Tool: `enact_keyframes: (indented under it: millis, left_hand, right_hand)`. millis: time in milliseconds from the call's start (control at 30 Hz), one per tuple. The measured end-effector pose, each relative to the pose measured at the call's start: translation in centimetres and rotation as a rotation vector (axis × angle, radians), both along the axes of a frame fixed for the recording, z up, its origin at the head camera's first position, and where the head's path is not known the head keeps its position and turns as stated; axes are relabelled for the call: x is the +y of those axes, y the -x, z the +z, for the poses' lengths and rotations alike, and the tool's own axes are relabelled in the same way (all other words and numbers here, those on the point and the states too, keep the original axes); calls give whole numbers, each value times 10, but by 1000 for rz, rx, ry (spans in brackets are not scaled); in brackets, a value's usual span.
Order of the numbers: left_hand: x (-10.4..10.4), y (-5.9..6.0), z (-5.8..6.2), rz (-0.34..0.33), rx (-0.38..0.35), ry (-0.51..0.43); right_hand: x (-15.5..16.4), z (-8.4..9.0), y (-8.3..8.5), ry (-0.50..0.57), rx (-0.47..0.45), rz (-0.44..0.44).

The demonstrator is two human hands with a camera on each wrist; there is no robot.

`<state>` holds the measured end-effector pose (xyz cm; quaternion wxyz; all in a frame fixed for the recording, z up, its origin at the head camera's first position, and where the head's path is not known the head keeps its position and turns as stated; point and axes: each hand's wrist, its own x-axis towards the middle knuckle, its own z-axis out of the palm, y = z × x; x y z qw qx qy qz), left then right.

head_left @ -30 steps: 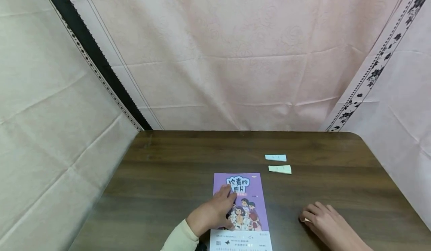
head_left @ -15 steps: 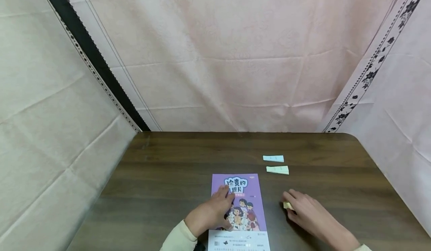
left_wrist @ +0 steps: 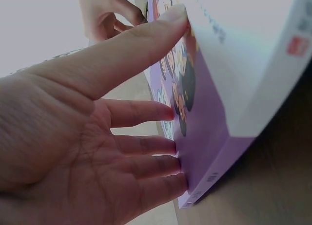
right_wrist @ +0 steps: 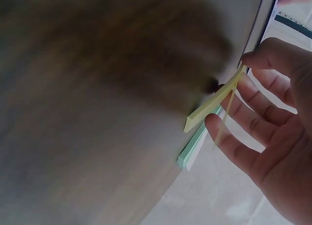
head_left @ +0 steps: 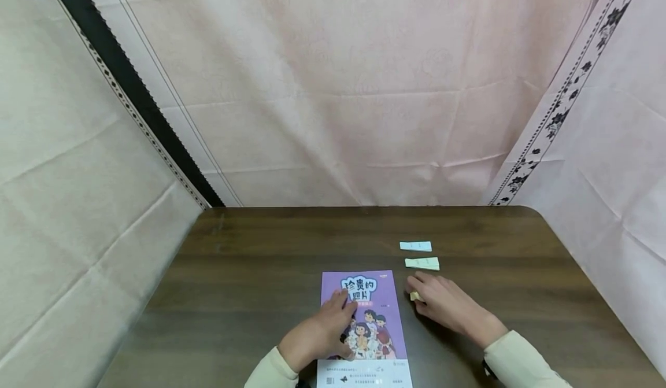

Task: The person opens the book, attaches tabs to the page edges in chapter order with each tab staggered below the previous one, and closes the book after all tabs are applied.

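A purple paperback book [head_left: 386,313] with a cartoon group on its cover and a white lower band lies on the table. My left hand [head_left: 322,327] rests on it, fingertips and thumb touching the cover in the left wrist view, fingers mostly straight. To the book's right, my right hand [head_left: 452,304] pinches a narrow pad of yellow sticky notes [right_wrist: 209,110] at one end; a thin yellow strip stands away from the pad. Just behind that hand lies a pale green sticky-note pad [head_left: 422,263], and farther back a light blue pad [head_left: 415,246].
The brown wooden table [head_left: 234,295] extends left and right of the book. Pale curtains [head_left: 338,116] hang along its back and sides, with a black strip [head_left: 130,81] at the left.
My right hand has moved left and away from me with the yellow sticky notes, from the table's right side to beside the book. The left hand stays on the book.
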<state>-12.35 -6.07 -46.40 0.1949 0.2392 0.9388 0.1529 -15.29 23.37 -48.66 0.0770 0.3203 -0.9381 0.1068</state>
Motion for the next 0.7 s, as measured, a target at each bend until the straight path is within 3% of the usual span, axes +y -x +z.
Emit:
enact_keyframes:
  millis: [433,700]
  left_hand:
    - [-1,-3,-2,-11,18,14]
    - [-1,-1,0,-13,28,17]
  right_hand:
    - [-5,-2,4,-20,-22,-22]
    - [5,-5,6,41,42,-17]
